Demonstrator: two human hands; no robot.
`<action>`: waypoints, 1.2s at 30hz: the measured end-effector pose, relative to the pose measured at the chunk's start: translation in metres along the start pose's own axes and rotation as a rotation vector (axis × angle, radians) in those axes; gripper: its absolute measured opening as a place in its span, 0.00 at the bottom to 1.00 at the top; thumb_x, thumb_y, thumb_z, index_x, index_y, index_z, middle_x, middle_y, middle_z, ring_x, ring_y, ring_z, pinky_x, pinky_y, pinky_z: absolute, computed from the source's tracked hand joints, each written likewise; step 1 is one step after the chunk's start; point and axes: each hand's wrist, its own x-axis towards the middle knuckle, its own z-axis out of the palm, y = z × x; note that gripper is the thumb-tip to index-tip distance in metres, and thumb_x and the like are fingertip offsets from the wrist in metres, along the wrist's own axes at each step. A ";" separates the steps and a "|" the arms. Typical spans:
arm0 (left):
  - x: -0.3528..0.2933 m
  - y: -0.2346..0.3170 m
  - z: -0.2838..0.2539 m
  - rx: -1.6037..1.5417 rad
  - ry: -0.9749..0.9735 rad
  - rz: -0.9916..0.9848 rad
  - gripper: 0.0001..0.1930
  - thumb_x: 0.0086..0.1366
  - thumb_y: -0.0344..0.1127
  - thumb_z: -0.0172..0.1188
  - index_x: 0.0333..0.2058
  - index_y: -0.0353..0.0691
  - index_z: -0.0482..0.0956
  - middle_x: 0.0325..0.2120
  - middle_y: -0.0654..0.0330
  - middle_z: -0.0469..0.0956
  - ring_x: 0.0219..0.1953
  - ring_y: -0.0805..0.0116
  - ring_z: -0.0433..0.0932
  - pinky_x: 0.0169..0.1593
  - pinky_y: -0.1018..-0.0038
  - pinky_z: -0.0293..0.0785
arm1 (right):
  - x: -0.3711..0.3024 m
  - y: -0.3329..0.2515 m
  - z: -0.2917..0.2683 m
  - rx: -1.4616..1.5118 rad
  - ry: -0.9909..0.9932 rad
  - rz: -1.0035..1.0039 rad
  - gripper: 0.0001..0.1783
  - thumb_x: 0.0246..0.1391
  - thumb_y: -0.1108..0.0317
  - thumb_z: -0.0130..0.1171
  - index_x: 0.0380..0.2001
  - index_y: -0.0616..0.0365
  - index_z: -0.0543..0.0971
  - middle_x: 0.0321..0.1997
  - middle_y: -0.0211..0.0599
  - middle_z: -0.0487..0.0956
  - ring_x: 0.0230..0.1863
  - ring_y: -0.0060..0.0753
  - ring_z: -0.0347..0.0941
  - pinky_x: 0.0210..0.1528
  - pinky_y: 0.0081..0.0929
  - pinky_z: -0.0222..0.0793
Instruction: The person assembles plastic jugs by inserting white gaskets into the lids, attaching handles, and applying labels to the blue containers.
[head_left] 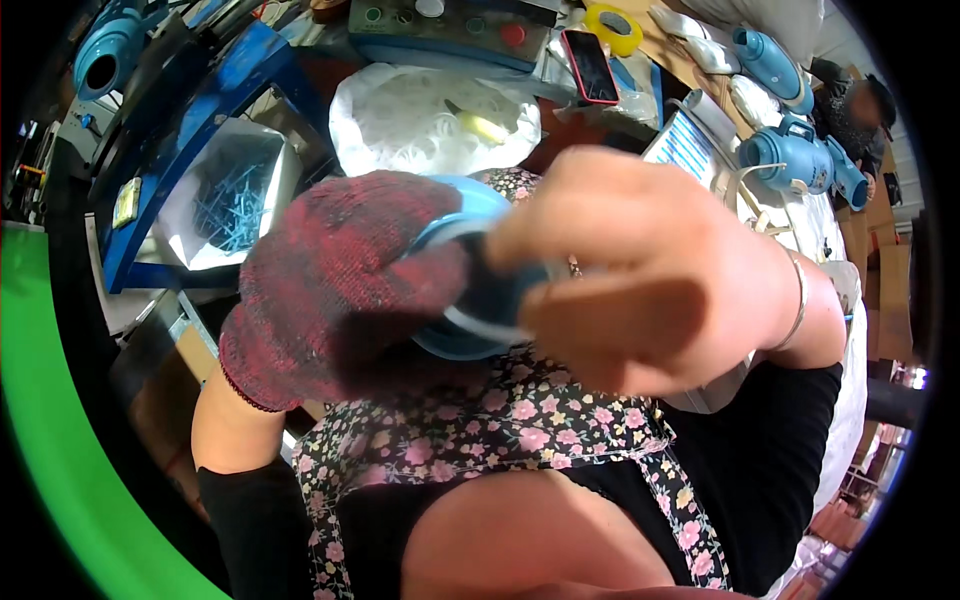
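My left hand (340,270), in a dark red and black knit glove, is wrapped round a light blue cylindrical plastic shell (462,346) in front of my chest. The shell's round opening is tipped up toward me. Bare and smeared by motion, my right hand (650,270) is closed at the right side of that opening. Its thumb and fingers pinch a pale, thin ring (483,326) that curves along the rim. Whether the ring is seated in the rim I cannot tell, as my fingers cover that side.
Beyond my hands lies a white plastic bag (375,120) holding translucent rings. Blue strips fill a lined bin (270,170) on the left. A phone (590,68) and yellow tape roll (612,30) lie far right of centre. Blue jugs (785,155) stand on the right, near another person (850,110).
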 end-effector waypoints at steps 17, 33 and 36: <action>0.017 0.032 0.021 -0.243 -0.024 -0.024 0.30 0.46 0.39 0.71 0.51 0.50 0.75 0.50 0.50 0.73 0.52 0.49 0.73 0.54 0.58 0.68 | -0.010 -0.028 -0.014 -0.037 -0.660 0.190 0.08 0.45 0.66 0.55 0.20 0.60 0.72 0.20 0.40 0.72 0.24 0.45 0.74 0.23 0.37 0.72; -0.013 -0.174 -0.078 -0.202 0.407 -0.277 0.23 0.60 0.34 0.63 0.54 0.42 0.72 0.52 0.52 0.73 0.51 0.64 0.74 0.49 0.69 0.73 | -0.018 0.069 0.016 0.089 0.706 0.436 0.19 0.47 0.59 0.63 0.32 0.59 0.66 0.42 0.41 0.72 0.46 0.46 0.70 0.54 0.45 0.67; -0.064 -0.266 -0.137 0.465 0.532 -0.677 0.21 0.62 0.40 0.59 0.53 0.42 0.73 0.48 0.52 0.76 0.48 0.58 0.77 0.50 0.65 0.73 | -0.076 0.086 0.023 0.350 1.186 0.754 0.29 0.56 0.56 0.55 0.56 0.58 0.60 0.59 0.42 0.66 0.58 0.40 0.66 0.60 0.39 0.65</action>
